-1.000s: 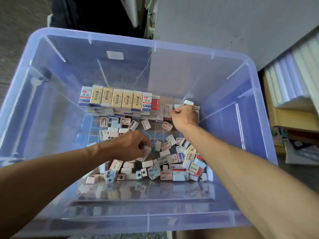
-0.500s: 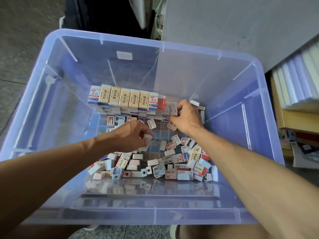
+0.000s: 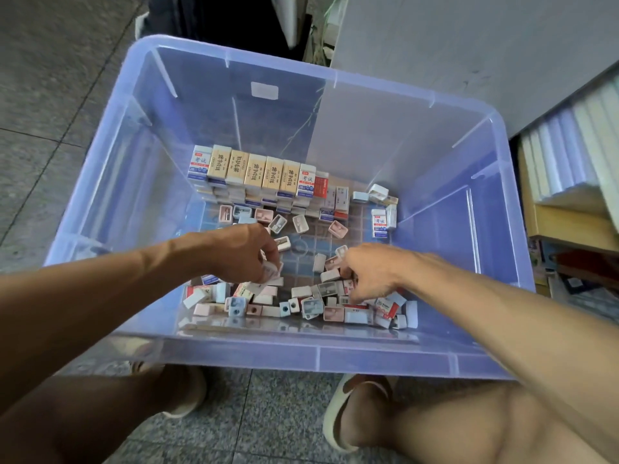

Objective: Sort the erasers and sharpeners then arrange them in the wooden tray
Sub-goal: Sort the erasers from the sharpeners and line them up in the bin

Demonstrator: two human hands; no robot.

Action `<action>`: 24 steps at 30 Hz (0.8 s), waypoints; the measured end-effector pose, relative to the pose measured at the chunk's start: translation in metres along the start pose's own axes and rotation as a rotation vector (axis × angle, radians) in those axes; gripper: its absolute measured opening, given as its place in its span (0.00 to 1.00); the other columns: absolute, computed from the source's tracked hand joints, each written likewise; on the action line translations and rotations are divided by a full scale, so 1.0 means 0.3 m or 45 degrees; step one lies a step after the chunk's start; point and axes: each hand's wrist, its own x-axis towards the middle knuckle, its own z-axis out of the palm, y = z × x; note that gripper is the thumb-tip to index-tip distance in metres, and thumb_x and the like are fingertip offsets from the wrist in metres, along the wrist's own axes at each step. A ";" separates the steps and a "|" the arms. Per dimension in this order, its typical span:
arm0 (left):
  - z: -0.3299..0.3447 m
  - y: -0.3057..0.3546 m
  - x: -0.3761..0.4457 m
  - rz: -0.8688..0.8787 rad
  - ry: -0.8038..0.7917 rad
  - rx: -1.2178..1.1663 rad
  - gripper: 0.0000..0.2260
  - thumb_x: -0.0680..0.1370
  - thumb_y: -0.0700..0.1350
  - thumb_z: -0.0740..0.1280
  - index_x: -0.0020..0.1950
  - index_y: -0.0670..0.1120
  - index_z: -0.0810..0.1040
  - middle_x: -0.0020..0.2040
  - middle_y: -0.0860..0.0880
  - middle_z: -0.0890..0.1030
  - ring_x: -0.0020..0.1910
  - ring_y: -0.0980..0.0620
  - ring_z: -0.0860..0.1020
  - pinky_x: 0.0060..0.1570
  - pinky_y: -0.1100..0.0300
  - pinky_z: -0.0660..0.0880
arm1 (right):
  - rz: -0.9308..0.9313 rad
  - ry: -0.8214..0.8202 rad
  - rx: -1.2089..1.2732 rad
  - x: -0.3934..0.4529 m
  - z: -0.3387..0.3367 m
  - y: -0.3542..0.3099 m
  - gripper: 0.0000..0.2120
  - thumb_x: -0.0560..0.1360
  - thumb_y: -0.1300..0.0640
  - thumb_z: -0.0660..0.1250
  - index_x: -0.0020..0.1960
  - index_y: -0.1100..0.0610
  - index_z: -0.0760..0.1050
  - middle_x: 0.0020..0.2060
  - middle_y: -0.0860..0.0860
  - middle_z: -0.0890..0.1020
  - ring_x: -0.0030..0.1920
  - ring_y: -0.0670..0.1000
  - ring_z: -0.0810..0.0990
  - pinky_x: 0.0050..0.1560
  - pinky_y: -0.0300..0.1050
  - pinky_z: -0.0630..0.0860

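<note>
Right hand [image 3: 371, 272] moved from eraser row [image 3: 254, 172] to loose pile [image 3: 301, 303].

A plastic bin [image 3: 452, 360] holds everything. Stacked erasers [image 3: 254, 172] line its floor toward 12 o'clock. Loose sharpeners [image 3: 278, 224] lie at centre. A mixed heap [image 3: 315, 306] sits toward 6 o'clock. One eraser [image 3: 380, 222] stands toward 2 o'clock.

bright, even daylight; soft shadows; slight motion blur; wide-angle bending at edges
</note>
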 end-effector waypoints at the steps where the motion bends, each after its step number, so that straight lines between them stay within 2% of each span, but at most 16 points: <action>1: -0.001 -0.002 -0.006 -0.005 -0.005 -0.005 0.06 0.77 0.41 0.69 0.47 0.52 0.81 0.38 0.55 0.80 0.35 0.56 0.76 0.34 0.64 0.71 | 0.007 -0.031 -0.056 0.001 0.004 -0.008 0.20 0.72 0.49 0.73 0.62 0.56 0.79 0.52 0.51 0.82 0.52 0.56 0.81 0.52 0.48 0.79; 2: -0.003 -0.004 -0.009 -0.013 -0.005 -0.008 0.06 0.77 0.40 0.69 0.46 0.52 0.81 0.36 0.56 0.79 0.34 0.56 0.75 0.34 0.63 0.72 | 0.012 -0.067 -0.083 0.005 0.008 -0.012 0.27 0.72 0.48 0.74 0.68 0.54 0.74 0.57 0.50 0.81 0.56 0.56 0.79 0.56 0.48 0.77; 3: -0.006 -0.007 -0.013 -0.024 0.000 -0.008 0.07 0.77 0.40 0.69 0.45 0.53 0.81 0.36 0.56 0.79 0.34 0.56 0.75 0.35 0.62 0.72 | 0.010 -0.106 -0.100 0.008 0.014 -0.016 0.28 0.72 0.48 0.75 0.69 0.53 0.72 0.56 0.49 0.79 0.57 0.56 0.77 0.57 0.49 0.73; 5: -0.010 -0.012 -0.015 -0.036 0.020 0.001 0.11 0.76 0.38 0.69 0.41 0.55 0.78 0.36 0.55 0.79 0.35 0.53 0.77 0.37 0.58 0.75 | 0.004 -0.129 -0.133 0.021 0.035 -0.018 0.20 0.72 0.48 0.74 0.58 0.54 0.73 0.45 0.46 0.74 0.52 0.54 0.75 0.57 0.53 0.70; 7: -0.015 -0.017 -0.016 -0.057 0.030 0.057 0.13 0.76 0.37 0.69 0.38 0.56 0.76 0.38 0.53 0.80 0.38 0.51 0.77 0.40 0.56 0.76 | 0.022 -0.147 -0.152 0.030 0.038 -0.012 0.18 0.73 0.47 0.74 0.54 0.57 0.74 0.41 0.47 0.73 0.51 0.53 0.75 0.59 0.55 0.69; 9: -0.020 -0.017 -0.014 -0.098 0.030 0.137 0.11 0.75 0.37 0.68 0.40 0.54 0.78 0.41 0.51 0.81 0.41 0.51 0.77 0.42 0.56 0.76 | 0.020 -0.171 -0.152 0.029 0.031 -0.007 0.17 0.74 0.47 0.72 0.56 0.56 0.77 0.43 0.48 0.78 0.52 0.54 0.76 0.59 0.55 0.69; 13: -0.030 -0.030 0.001 -0.154 0.105 0.156 0.06 0.75 0.37 0.67 0.46 0.46 0.83 0.43 0.49 0.83 0.43 0.50 0.79 0.41 0.58 0.76 | -0.017 -0.196 -0.088 0.024 0.024 -0.009 0.13 0.75 0.52 0.71 0.57 0.56 0.76 0.50 0.46 0.80 0.53 0.53 0.78 0.53 0.48 0.71; 15: -0.030 -0.043 0.008 -0.186 0.092 0.154 0.07 0.75 0.37 0.68 0.44 0.47 0.83 0.42 0.48 0.83 0.43 0.49 0.81 0.42 0.57 0.78 | -0.010 -0.235 -0.084 0.031 0.025 -0.019 0.17 0.74 0.52 0.72 0.61 0.54 0.78 0.55 0.49 0.81 0.55 0.54 0.79 0.55 0.50 0.76; 17: -0.029 -0.055 0.015 -0.222 0.059 0.144 0.08 0.75 0.37 0.69 0.40 0.50 0.81 0.41 0.49 0.83 0.42 0.50 0.81 0.43 0.55 0.79 | -0.001 -0.268 -0.110 0.032 0.025 -0.024 0.19 0.74 0.52 0.72 0.64 0.55 0.78 0.54 0.49 0.81 0.54 0.54 0.80 0.56 0.51 0.78; 20: -0.013 -0.066 0.020 -0.251 0.016 0.105 0.07 0.74 0.37 0.71 0.41 0.50 0.80 0.38 0.53 0.81 0.37 0.54 0.78 0.36 0.60 0.75 | -0.017 -0.277 -0.120 0.022 0.019 -0.029 0.16 0.76 0.56 0.69 0.64 0.56 0.76 0.51 0.49 0.78 0.50 0.53 0.76 0.50 0.46 0.75; 22: 0.006 -0.070 0.019 -0.220 0.008 0.061 0.08 0.74 0.37 0.72 0.42 0.51 0.80 0.39 0.53 0.81 0.40 0.53 0.79 0.39 0.60 0.76 | -0.039 -0.234 -0.040 0.025 0.016 -0.030 0.07 0.77 0.64 0.64 0.54 0.57 0.76 0.49 0.53 0.77 0.46 0.53 0.75 0.38 0.42 0.71; 24: 0.023 -0.073 0.018 -0.163 0.013 0.033 0.09 0.73 0.37 0.72 0.41 0.51 0.80 0.42 0.52 0.82 0.45 0.51 0.81 0.44 0.59 0.77 | -0.047 -0.119 0.129 0.026 0.004 -0.028 0.07 0.77 0.67 0.60 0.49 0.62 0.77 0.46 0.56 0.80 0.40 0.52 0.75 0.32 0.42 0.69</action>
